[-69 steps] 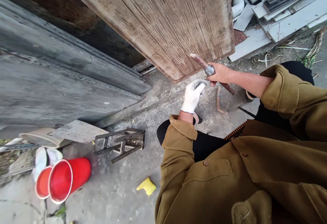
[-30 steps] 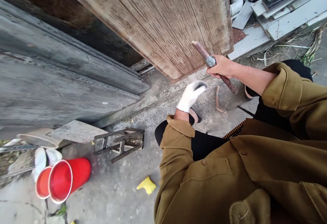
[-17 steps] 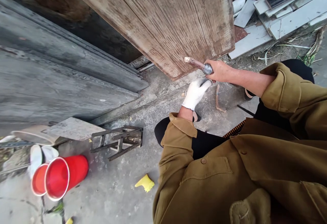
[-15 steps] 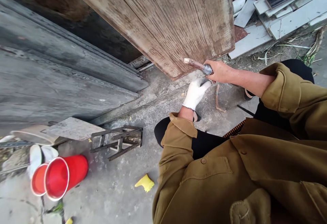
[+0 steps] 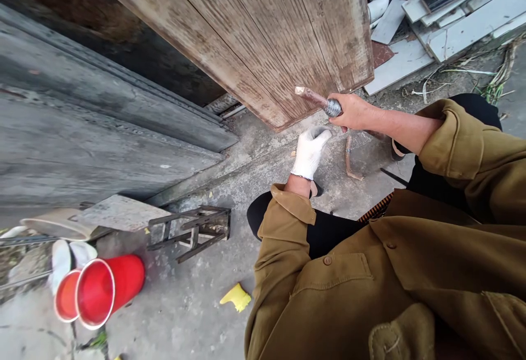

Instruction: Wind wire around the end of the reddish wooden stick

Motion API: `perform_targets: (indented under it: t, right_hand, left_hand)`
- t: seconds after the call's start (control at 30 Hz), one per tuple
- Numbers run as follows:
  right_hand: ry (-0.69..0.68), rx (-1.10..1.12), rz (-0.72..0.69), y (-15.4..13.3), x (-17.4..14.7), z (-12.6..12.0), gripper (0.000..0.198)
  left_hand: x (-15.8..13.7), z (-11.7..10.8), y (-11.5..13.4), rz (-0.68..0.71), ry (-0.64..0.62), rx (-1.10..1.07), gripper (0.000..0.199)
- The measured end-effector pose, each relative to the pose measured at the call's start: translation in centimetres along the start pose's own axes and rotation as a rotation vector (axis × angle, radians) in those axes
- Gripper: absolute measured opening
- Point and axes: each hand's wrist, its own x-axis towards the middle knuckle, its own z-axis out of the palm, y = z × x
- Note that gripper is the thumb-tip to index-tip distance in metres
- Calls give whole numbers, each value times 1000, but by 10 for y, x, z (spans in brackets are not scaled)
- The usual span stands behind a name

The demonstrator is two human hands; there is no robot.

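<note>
My bare right hand (image 5: 352, 112) is closed around a wooden stick (image 5: 309, 95) with a pale cut end. Silvery wire (image 5: 332, 108) is wound in a tight band round the stick, right beside my fingers. Just below and to the left, my left hand (image 5: 311, 149) wears a white glove. Its thumb and fingers are pinched together; what they hold is too small to make out. Another bent stick (image 5: 348, 160) lies on the concrete below my right hand.
A worn wooden panel (image 5: 263, 36) stands ahead, close to my hands. Stacked boards and tiles (image 5: 460, 20) lie at the upper right. On the left are a small wooden stool (image 5: 197, 226), red buckets (image 5: 123, 280) and a yellow piece (image 5: 237, 297) on the ground.
My left hand has moved slightly left and down, away from my right hand, and the gap between them is wider. My right hand still grips the stick in nearly the same place.
</note>
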Motion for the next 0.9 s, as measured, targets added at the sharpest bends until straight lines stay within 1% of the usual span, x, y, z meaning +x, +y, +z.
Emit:
perform_targets:
  t: [0.07,0.2,0.27,0.37,0.47,0.53,0.63,0.73,0.83,0.9]
  right_hand:
    - [-22,89,45,5,3,0,31]
    - [-129,330,201,13,7,0,35]
    - [-205,451,307,14,7,1,35]
    - [-323,564,462,13,6,5,32]
    - [-420,652,545,15,5,8,30]
    - [-470,696,578,17,3,7,27]
    - [-548,756,589,21,-1,3,21]
    - [-586,826,540,19,-8,1,18]
    - [-543,859,449,15,-13,5,24]
    - [-462,848,365,14,-14,10,30]
  left_hand:
    - [-2,-1,1,13,22,-8,21]
    - [-9,-3,10,57,50,61,8]
    - [-12,-1,16,101,49,102,8]
    - [-15,3,22,160,35,138,10]
    - [-15,4,23,182,44,139,8]
    - [-14,2,22,190,76,139,8]
    - [-13,-3,21,209,155,155,8]
    - [-12,-7,21,226,189,198,7]
    - [-13,-9,19,237,201,221,12]
    - [-13,-8,18,250,210,194,16]
